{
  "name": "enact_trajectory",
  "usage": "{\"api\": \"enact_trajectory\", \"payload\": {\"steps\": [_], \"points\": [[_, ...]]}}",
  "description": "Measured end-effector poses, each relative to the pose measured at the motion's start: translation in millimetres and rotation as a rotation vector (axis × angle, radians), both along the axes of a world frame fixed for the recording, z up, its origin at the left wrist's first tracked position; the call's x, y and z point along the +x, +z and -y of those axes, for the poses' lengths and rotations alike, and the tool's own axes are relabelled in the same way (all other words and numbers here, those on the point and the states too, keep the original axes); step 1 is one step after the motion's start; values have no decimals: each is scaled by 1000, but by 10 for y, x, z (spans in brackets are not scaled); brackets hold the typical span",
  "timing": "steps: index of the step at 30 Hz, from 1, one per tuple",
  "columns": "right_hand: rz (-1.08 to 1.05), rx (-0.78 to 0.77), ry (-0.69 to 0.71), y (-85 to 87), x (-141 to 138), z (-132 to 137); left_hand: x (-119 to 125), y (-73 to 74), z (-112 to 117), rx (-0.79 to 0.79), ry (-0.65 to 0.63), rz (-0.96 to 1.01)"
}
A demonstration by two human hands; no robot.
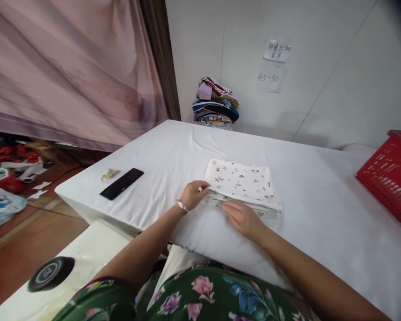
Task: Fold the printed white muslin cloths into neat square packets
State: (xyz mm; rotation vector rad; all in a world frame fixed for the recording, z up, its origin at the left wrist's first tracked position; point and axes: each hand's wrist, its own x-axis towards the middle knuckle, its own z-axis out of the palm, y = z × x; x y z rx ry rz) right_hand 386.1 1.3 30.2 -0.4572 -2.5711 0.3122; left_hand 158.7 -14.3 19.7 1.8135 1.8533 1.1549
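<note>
A folded white cloth point(242, 178) with small printed motifs lies in layers on the white-covered table point(173, 151). My left hand point(194, 194), with a bracelet at the wrist, pinches the cloth's near left corner between thumb and fingers. At the near edge, my right hand point(243, 217) rests against the lower layers with its fingers held together and curled toward them. Whether those fingertips grip a layer or only touch it is hidden by the hand and slightly blurred.
A black phone point(122, 183) and a crumpled beige scrap point(110, 174) lie to the left. At the right edge stands a red plastic basket point(390, 174). Folded fabrics point(216, 104) are stacked beyond the far edge. A black round-topped object point(51, 273) sits on a lower white surface.
</note>
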Motion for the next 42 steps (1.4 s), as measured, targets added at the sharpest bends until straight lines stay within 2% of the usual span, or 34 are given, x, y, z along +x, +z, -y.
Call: {"api": "enact_trajectory", "payload": {"steps": [4, 7, 14, 18, 23, 29, 34, 38, 42], "points": [[58, 74, -79, -33, -377, -72, -30, -16, 32, -15, -7, 73], [88, 137, -129, -31, -505, -98, -48, -11, 72, -14, -39, 152], [25, 152, -237, -38, -509, -131, -23, -52, 73, 21, 19, 282], [67, 154, -222, -71, -515, -144, 0, -139, 61, 41, 84, 317], [105, 184, -228, -98, -595, -182, 7, -195, 68, 62, 87, 342], [128, 214, -228, -129, -704, -249, 12, -160, 114, 96, 76, 286], [127, 189, -234, -135, -698, -273, 10, -129, 210, 191, 18, 110], [92, 197, -259, -142, -683, -267, 11, -180, 219, 108, 91, -2], [24, 183, -248, -181, -661, -261, 9, -219, 189, 37, 116, 27]]}}
